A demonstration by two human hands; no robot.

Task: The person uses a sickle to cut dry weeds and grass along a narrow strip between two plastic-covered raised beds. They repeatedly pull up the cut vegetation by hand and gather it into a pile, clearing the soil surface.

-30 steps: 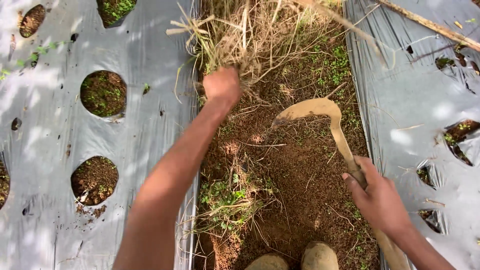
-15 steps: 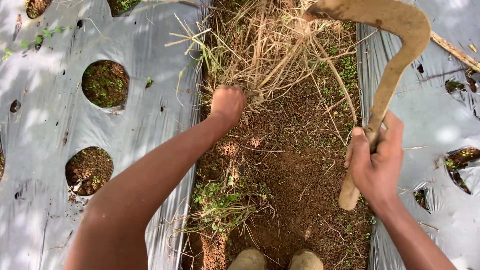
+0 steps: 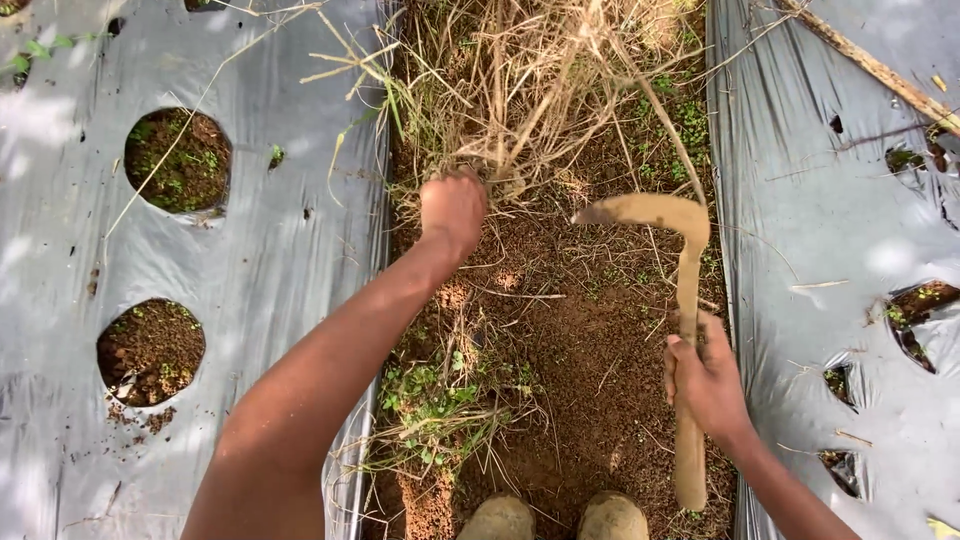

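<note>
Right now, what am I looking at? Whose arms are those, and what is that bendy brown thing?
The camera sits on a person's head and looks down, so these are that person's own arms. The left hand grips a bunch of dry grass. The right hand holds a sickle, a curved cutting tool with a wooden handle, its blade low by the grass. They stand on a strip of brown soil between grey plastic sheets with round holes. The boot tips show at the bottom.

Tan dry grass [image 3: 530, 90], a rust-brown sickle [image 3: 655, 215], reddish-brown soil [image 3: 580, 350], silver-grey mulch sheet [image 3: 270, 250].
</note>
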